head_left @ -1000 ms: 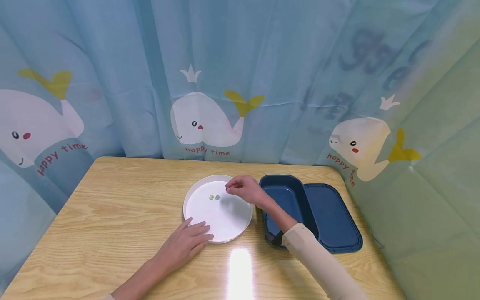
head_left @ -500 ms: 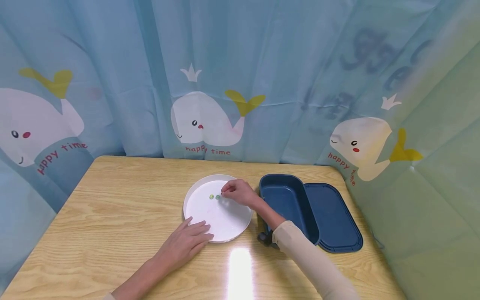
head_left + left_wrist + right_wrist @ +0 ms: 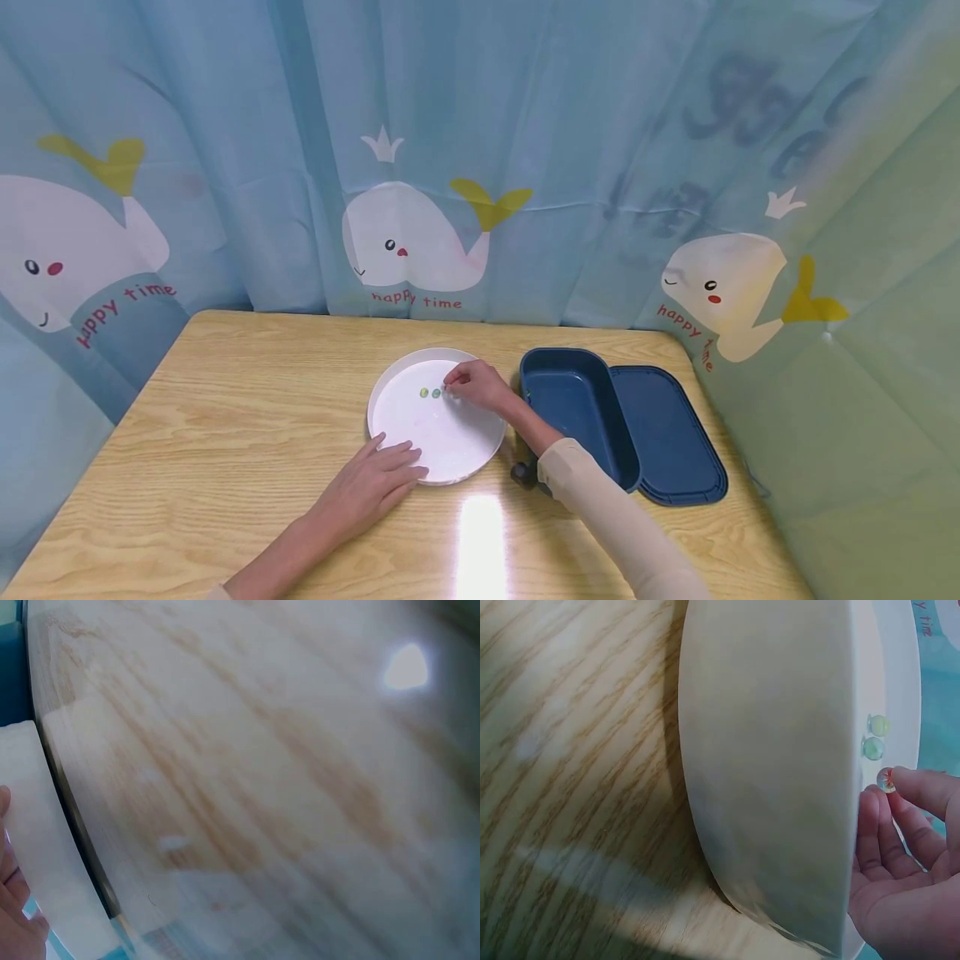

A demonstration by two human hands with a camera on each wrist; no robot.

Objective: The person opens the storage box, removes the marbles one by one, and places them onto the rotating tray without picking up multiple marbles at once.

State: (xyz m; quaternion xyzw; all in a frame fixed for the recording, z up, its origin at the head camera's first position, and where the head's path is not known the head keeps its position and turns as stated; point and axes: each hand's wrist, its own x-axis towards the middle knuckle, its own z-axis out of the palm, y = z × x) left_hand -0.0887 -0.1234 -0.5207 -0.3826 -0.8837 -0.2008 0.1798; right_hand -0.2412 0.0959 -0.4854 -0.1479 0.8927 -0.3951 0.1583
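A round white tray point(image 3: 420, 442) with a raised rim lies on the wooden table. On its floor, a yellow-green marble point(image 3: 879, 725) and a green marble point(image 3: 874, 748) sit side by side left of my right hand point(image 3: 477, 387). Thumb and fingertip of that hand pinch a clear marble with a red-orange swirl point(image 3: 886, 780), close over the tray beside the green one. My left hand point(image 3: 378, 482) rests on the tray's near-left rim, fingers extended. In the left wrist view only part of the left hand point(image 3: 16, 919) shows, against the tray's white wall point(image 3: 56, 847).
A deep dark-blue box point(image 3: 573, 400) stands right of the tray, partly under my right forearm. Its flat blue lid point(image 3: 671, 433) lies farther right. A blue curtain point(image 3: 262, 208) with whale prints hangs behind the table point(image 3: 240, 400) and along its right side.
My right hand has moved left and slightly down toward the two marbles on the tray, then nearly stopped, with its marble still pinched. The left hand has stayed on the rim.
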